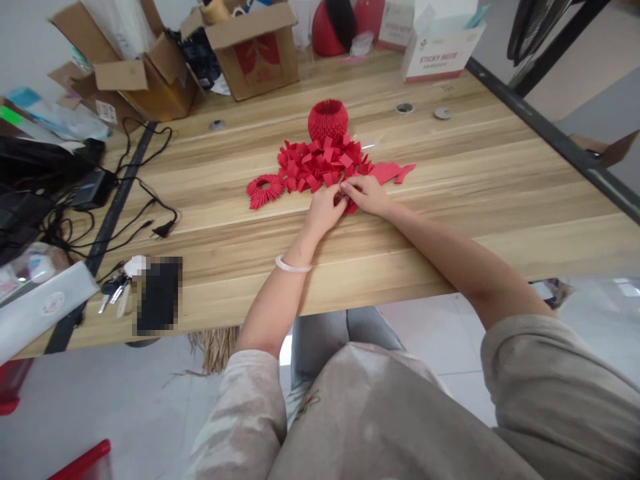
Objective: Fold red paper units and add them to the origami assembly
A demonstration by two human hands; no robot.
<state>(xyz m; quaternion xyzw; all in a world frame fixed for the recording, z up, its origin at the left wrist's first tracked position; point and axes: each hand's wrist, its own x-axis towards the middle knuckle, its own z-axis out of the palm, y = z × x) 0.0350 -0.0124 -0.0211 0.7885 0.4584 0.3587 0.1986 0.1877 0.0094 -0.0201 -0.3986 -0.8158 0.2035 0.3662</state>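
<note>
My left hand [325, 212] and my right hand [369, 195] meet over the table, fingertips pinched together. A small red paper piece [352, 208] shows at the fingers of both; its exact shape is mostly hidden. Just beyond lies a heap of folded red paper pieces [323, 162]. Behind the heap stands a round red paper bowl [327, 121] built of such pieces. To the left of the heap, a red ring of joined paper pieces [265, 191] lies on the wood. Flat red paper [387, 173] rests by my right hand.
Cardboard boxes [263, 60] and a sticky note box [440, 57] line the back of the wooden table [500, 220]. Black cables with a plug [163, 229], keys [117, 290] and a blurred-out dark object [159, 295] lie at left.
</note>
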